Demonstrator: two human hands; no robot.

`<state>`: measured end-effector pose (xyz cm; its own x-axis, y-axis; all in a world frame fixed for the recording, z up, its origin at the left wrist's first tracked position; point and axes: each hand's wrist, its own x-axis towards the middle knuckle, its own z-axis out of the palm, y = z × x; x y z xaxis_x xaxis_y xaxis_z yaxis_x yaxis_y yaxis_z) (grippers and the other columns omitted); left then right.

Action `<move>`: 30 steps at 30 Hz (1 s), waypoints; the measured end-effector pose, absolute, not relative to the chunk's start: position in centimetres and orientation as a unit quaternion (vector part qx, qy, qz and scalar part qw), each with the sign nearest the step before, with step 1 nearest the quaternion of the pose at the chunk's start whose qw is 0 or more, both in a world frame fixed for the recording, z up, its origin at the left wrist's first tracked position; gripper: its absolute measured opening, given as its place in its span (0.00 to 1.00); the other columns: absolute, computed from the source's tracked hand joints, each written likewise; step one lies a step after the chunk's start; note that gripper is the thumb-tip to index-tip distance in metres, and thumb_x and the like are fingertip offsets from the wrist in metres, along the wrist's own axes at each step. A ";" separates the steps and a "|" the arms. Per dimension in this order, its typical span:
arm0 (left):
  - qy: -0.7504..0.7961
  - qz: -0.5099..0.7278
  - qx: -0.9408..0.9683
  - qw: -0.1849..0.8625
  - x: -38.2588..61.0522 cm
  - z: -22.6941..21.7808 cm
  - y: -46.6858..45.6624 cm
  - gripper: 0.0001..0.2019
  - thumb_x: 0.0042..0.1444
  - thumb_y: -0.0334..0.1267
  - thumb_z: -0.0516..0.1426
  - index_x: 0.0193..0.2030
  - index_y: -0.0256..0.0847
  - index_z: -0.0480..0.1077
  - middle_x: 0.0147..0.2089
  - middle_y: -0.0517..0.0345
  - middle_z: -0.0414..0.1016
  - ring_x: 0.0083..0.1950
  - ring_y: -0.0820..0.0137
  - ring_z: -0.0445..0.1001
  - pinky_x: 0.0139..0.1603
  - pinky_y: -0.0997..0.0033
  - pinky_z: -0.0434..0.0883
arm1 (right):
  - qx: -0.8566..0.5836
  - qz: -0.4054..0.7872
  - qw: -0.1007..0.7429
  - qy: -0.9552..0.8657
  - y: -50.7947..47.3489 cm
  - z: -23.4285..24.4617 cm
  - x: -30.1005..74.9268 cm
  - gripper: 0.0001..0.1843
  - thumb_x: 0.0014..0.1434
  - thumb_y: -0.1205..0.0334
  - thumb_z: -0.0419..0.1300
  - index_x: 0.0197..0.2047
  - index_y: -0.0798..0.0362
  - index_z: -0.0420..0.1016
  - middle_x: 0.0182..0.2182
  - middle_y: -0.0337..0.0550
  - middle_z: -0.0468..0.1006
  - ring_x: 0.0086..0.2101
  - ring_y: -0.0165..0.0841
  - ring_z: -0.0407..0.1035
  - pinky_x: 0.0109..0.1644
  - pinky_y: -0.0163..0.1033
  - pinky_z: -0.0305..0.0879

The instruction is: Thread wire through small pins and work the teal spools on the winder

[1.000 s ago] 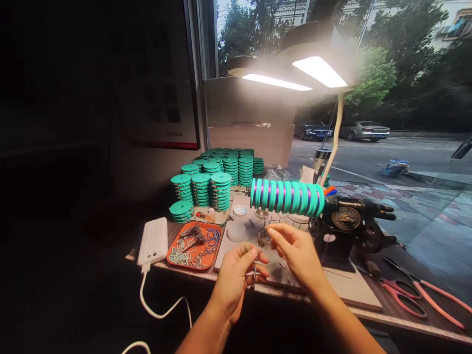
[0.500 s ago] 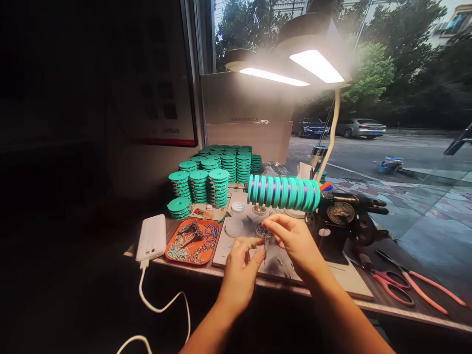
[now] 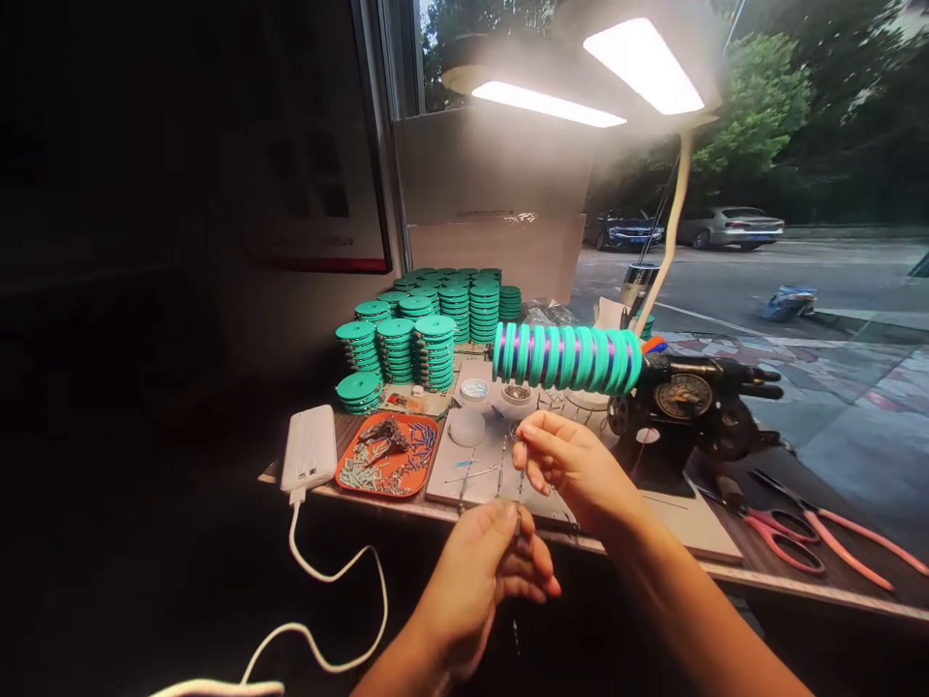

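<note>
Left hand (image 3: pixel 483 573) low, fingers curled, thumb and forefinger pinching thin metal pin (image 3: pixel 518 523). Pin's long axis runs 12–6. Right hand (image 3: pixel 573 467) at 1 o'clock from left hand, fingertips pinched together just above pin's upper end; contents too small to tell.

Dark wall (image 3: pixel 108 242) w/ framed poster (image 3: pixel 312 174); big window (image 3: pixel 820 184) onto street (image 3: pixel 726 281), trees (image 3: pixel 762 97), 2 parked cars (image 3: pixel 730 227); 2 lit lamps (image 3: pixel 643 63) over desk (image 3: pixel 769 560).
</note>
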<state>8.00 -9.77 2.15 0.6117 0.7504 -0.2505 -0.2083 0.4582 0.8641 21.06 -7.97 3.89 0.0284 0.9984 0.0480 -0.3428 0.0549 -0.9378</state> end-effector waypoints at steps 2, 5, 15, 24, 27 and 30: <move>0.332 0.285 0.407 0.802 7.6 2.2 -10.5 0.12 0.54 0.43 0.48 0.28 0.36 0.60 0.22 0.59 0.67 0.21 0.76 0.68 0.23 0.78 0.61 | -0.392 0.559 0.600 -0.416 -8.1 3.9 21.2 0.11 0.48 0.56 0.57 0.25 0.53 0.62 0.18 0.35 0.70 0.14 0.21 0.56 0.16 0.29 0.46; 0.337 0.267 0.383 0.818 7.2 1.9 -11.4 0.11 0.55 0.42 0.47 0.29 0.36 0.59 0.21 0.59 0.67 0.19 0.78 0.66 0.20 0.81 0.59 | -0.394 0.556 0.602 -0.416 -8.1 3.9 21.4 0.10 0.48 0.57 0.58 0.25 0.54 0.62 0.18 0.35 0.70 0.14 0.21 0.57 0.16 0.29 0.47; 0.347 0.239 0.356 0.834 6.6 0.9 -12.3 0.11 0.54 0.43 0.48 0.29 0.37 0.58 0.19 0.59 0.67 0.16 0.79 0.64 0.18 0.81 0.59 | -0.397 0.548 0.608 -0.414 -8.1 4.0 21.6 0.10 0.49 0.58 0.58 0.26 0.55 0.62 0.18 0.35 0.70 0.14 0.21 0.58 0.16 0.28 0.47; 0.299 0.276 0.426 0.808 6.7 1.5 -11.0 0.07 0.48 0.32 0.52 0.34 0.33 0.67 0.35 0.49 0.74 0.36 0.70 0.71 0.39 0.72 0.62 | -0.400 0.545 0.604 -0.421 -8.0 3.9 21.8 0.09 0.50 0.59 0.57 0.27 0.55 0.62 0.19 0.36 0.71 0.14 0.20 0.56 0.17 0.28 0.46; 0.259 0.306 0.449 0.799 7.7 2.7 -9.5 0.14 0.52 0.34 0.48 0.47 0.37 0.63 0.36 0.52 0.74 0.33 0.70 0.72 0.41 0.68 0.62 | -0.413 0.540 0.599 -0.424 -8.0 4.1 21.8 0.09 0.50 0.59 0.57 0.26 0.55 0.62 0.21 0.36 0.71 0.13 0.17 0.51 0.16 0.28 0.43; 0.268 0.319 0.472 0.777 9.1 3.6 -8.0 0.14 0.56 0.42 0.46 0.46 0.40 0.61 0.32 0.56 0.72 0.22 0.75 0.70 0.31 0.71 0.63 | -0.416 0.545 0.596 -0.418 -8.0 4.4 21.8 0.10 0.49 0.59 0.58 0.26 0.56 0.64 0.23 0.37 0.71 0.17 0.19 0.54 0.17 0.27 0.44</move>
